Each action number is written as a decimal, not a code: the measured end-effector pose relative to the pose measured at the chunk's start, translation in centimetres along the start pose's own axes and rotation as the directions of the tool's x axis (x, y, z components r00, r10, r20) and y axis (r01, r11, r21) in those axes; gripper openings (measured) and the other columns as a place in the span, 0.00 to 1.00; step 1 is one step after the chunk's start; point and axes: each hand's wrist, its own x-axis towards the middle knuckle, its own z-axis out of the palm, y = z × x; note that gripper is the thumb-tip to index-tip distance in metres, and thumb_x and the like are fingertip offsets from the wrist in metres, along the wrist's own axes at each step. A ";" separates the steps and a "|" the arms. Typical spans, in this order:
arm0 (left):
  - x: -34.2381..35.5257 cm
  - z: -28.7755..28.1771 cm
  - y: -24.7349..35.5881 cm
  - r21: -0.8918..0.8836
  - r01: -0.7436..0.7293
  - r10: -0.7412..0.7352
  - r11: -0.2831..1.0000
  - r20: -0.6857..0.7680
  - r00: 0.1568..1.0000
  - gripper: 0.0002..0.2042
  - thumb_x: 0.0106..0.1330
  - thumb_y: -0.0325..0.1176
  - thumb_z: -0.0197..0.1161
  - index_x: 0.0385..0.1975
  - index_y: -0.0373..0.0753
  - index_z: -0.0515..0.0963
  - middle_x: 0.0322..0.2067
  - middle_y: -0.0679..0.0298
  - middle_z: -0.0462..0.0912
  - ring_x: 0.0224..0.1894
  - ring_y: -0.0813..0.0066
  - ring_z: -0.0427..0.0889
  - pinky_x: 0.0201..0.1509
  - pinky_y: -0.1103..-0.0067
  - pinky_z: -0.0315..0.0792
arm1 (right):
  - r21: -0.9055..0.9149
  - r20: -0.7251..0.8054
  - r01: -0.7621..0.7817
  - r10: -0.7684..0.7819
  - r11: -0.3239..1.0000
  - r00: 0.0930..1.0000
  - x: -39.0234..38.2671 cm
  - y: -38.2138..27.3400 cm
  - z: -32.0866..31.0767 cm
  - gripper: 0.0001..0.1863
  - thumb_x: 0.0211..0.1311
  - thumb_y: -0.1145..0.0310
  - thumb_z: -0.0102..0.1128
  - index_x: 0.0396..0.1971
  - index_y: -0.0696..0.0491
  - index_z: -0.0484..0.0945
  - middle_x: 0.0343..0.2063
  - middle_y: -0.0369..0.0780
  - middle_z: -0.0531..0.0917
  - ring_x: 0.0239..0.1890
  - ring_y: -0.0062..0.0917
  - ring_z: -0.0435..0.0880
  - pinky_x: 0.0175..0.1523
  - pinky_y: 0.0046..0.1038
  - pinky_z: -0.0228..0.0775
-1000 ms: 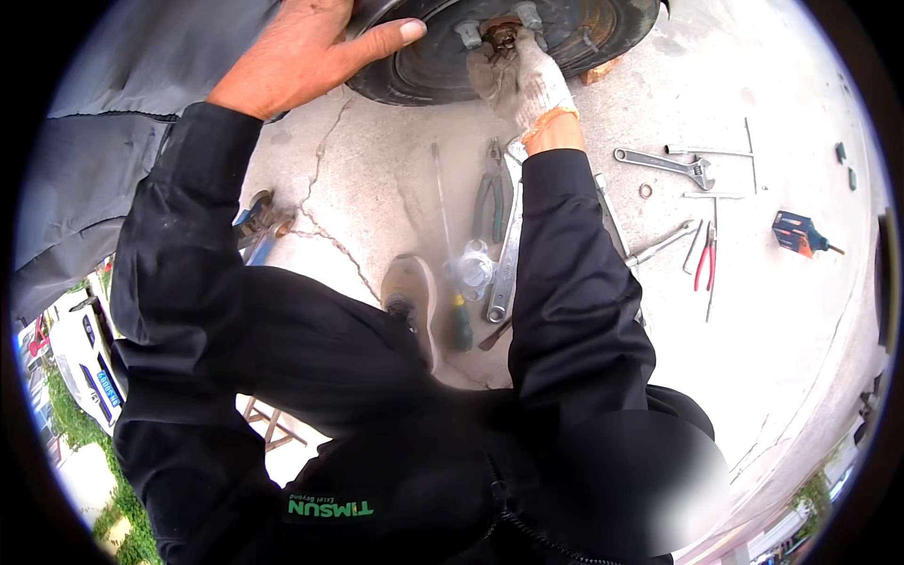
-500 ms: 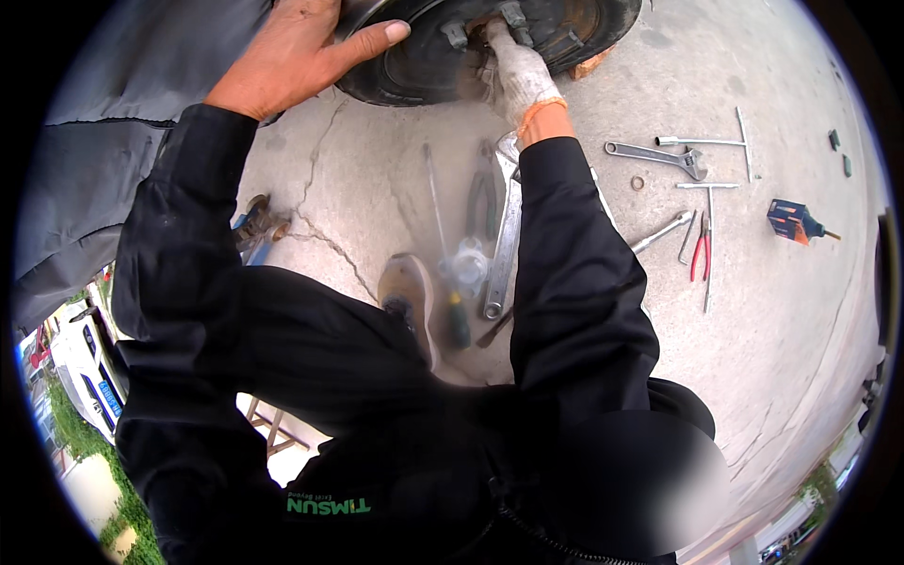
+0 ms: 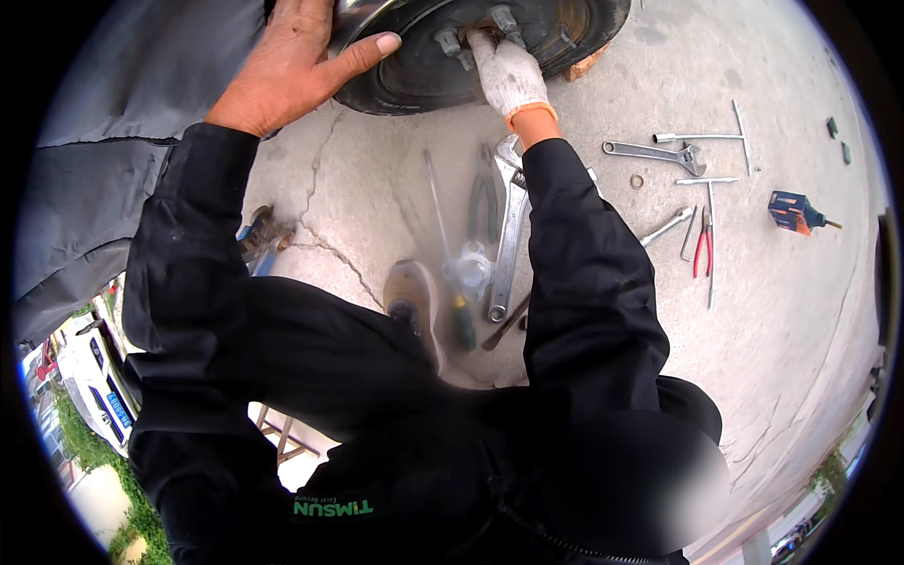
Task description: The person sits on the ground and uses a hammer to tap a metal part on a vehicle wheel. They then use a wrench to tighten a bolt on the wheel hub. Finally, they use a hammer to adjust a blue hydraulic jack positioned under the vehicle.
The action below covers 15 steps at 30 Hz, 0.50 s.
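At the top, a round black wheel-like part [image 3: 405, 80] stands tilted, with grey metal lugs [image 3: 447, 41] near its middle. My bare left hand [image 3: 287, 75] lies against its left rim, thumb stretched out over the edge. The tips of its fingers run out of view at the top. A white knitted glove with an orange cuff covers my right hand [image 3: 511, 80]. That hand reaches to the middle of the part between the lugs, fingers bent inward; whatever lies between the fingertips is hidden.
Below my right forearm lie a large wrench [image 3: 509, 235], a screwdriver [image 3: 462, 320] and dark pliers [image 3: 485, 202]. Farther right are an adjustable wrench [image 3: 656, 155], a T-handle socket wrench [image 3: 702, 138], red-handled pliers [image 3: 698, 254] and a small box [image 3: 789, 213]. Grey covering [image 3: 94, 179] hangs at left.
My right hand, blurred before, has turned so that the back of the glove shows, and its fingers stay at the middle of the part. My left hand keeps its place on the rim.
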 end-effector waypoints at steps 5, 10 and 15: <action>0.2 0.1 -0.2 0.013 -0.013 0.013 1.000 0.007 1.000 0.49 0.61 0.48 0.64 0.72 0.30 0.38 0.71 0.38 0.42 0.74 0.44 0.41 0.75 0.63 0.41 | 0.274 -0.030 0.093 -0.088 0.957 0.996 2.0 2.5 1.1 0.33 0.65 0.40 0.47 0.44 0.59 0.80 0.33 0.48 0.84 0.40 0.36 0.82 0.50 0.32 0.72; 0.2 0.9 -0.5 0.009 -0.057 0.058 0.998 -0.070 0.996 0.49 0.62 0.48 0.64 0.72 0.31 0.39 0.71 0.39 0.42 0.74 0.44 0.41 0.75 0.63 0.42 | -0.032 0.418 -0.271 0.259 0.962 0.870 -3.0 3.1 -5.2 0.35 0.65 0.39 0.50 0.39 0.64 0.77 0.26 0.44 0.82 0.24 0.31 0.84 0.31 0.31 0.80; 0.6 1.4 0.4 0.039 -0.065 0.067 0.997 -0.070 0.995 0.50 0.59 0.43 0.67 0.72 0.32 0.39 0.70 0.39 0.44 0.74 0.43 0.43 0.75 0.64 0.44 | -0.639 0.234 -0.271 0.517 0.720 0.823 -12.9 9.8 -3.0 0.29 0.66 0.49 0.53 0.51 0.62 0.75 0.34 0.50 0.84 0.42 0.39 0.86 0.48 0.41 0.77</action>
